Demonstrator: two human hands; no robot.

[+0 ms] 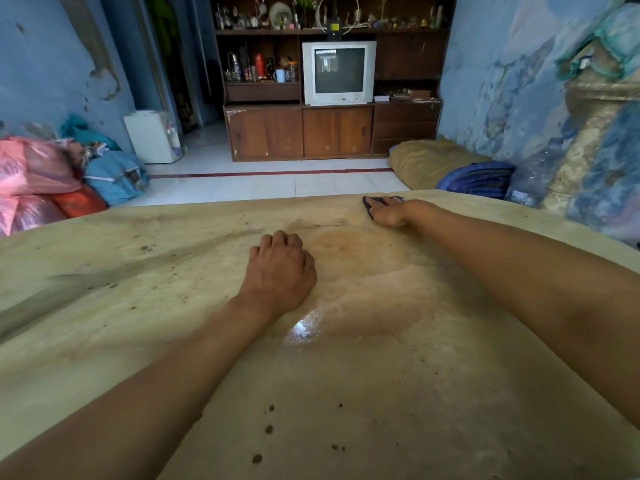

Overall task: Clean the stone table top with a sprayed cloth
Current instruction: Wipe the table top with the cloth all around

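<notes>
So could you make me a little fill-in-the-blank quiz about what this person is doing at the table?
1. The dark cloth lies under the person's ____ hand.
2. The left hand rests on the stone table top with its fingers ____.
3. The cloth is near the table's ____ edge.
4. Behind the table, a ____ sits in the wooden cabinet.

Missing words: right; curled; far; television

No readable text anywhere. TV screen [338, 70], well beyond the fingertips, shows a pale line along its top, too blurred to read. Yellow label [334, 27] on the dark object above it: illegible. Pink bags' [31, 168] print: unreadable.
</notes>
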